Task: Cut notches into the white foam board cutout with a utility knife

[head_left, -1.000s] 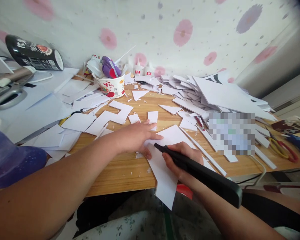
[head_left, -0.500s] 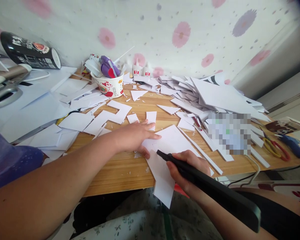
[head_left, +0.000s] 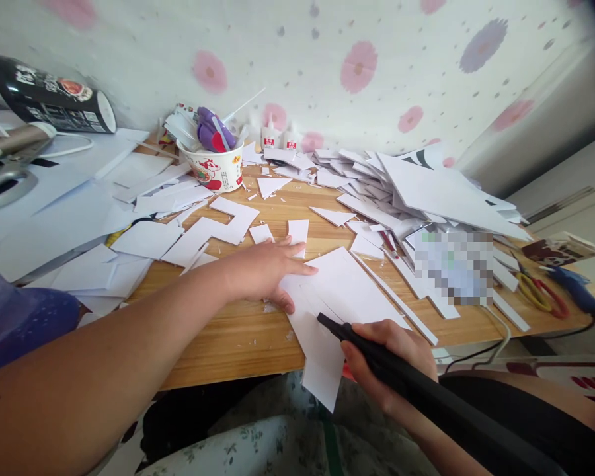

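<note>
A white foam board piece [head_left: 342, 284] lies at the table's front edge, its narrow lower end jutting past it. My left hand [head_left: 258, 271] is spread flat, with fingertips on the board's left side and near a small white rectangle [head_left: 298, 237]. In my right hand [head_left: 401, 357] is a long black tool with a narrow tip [head_left: 367, 350], whose kind I cannot make out for sure. The tip touches or hovers just over the board. A thin dark line runs across the board near the tip. Something red shows partly under my right hand.
White offcuts [head_left: 367, 178] pile up at the back right. A paper tub [head_left: 211, 168] with tools and two small white bottles [head_left: 277, 137] stand behind. Grey-handled scissors [head_left: 7, 178] lie left; yellow-red pliers [head_left: 540, 291] and a blue glue gun [head_left: 578, 291] lie right.
My right hand and the black tool have moved toward me and slightly right. A dark line now shows more clearly on the board. My left hand stays spread in place.
</note>
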Demonstrator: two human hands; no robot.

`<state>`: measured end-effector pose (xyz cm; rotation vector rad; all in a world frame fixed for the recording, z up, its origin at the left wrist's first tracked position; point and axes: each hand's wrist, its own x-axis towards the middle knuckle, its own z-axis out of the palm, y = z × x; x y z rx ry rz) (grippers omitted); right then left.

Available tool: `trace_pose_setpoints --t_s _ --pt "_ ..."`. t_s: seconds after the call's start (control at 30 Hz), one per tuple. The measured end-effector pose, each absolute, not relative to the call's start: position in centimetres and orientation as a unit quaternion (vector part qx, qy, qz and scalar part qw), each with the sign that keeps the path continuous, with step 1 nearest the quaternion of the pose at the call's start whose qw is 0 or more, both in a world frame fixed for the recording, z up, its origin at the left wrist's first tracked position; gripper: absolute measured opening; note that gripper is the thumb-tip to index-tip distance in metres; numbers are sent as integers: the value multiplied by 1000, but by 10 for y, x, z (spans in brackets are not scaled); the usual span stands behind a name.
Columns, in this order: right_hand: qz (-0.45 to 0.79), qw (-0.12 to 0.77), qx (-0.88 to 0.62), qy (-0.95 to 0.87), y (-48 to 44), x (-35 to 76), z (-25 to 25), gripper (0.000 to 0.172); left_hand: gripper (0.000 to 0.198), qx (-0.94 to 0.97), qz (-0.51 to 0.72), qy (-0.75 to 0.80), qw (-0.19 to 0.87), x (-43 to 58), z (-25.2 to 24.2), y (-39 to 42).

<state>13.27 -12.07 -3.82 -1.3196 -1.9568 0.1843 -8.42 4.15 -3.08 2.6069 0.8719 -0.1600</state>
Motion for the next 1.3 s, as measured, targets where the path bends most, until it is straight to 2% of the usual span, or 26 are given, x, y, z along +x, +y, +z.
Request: trace_pose_setpoints --t_s 0.3,0.5,0.63,0.77,0.87,0.97,1.03,1.17,1.3 --pt "56 372 -512 -772 -130 137 -33 15 85 924 -71 321 194 -83 -26 39" --pt "113 386 -540 -739 -134 137 -33 12 85 925 -78 321 187 -81 -22 37" --pt "257 472 -596 -597 -120 143 -21 13 85 919 -96 333 185 -78 -16 34" --pt "458 562 -471 -502 -79 154 -6 28 90 916 -95 341 187 -78 -14 34" --pt "588 530 -384 -476 -46 160 -7 36 91 909 -89 357 195 -81 -13 35" --pt "664 484 -364 -439 -24 157 -15 39 86 907 -94 358 202 -84 -12 37" --pt "670 467 -373 -439 -14 151 -20 36 81 909 -96 352 201 -85 -12 39" --pt "589 469 -461 -469 -4 130 -27 25 79 907 -101 352 207 -84 -11 40" --pt "518 464 -527 -489 -7 116 -32 30 80 903 -110 358 212 -84 -10 40"
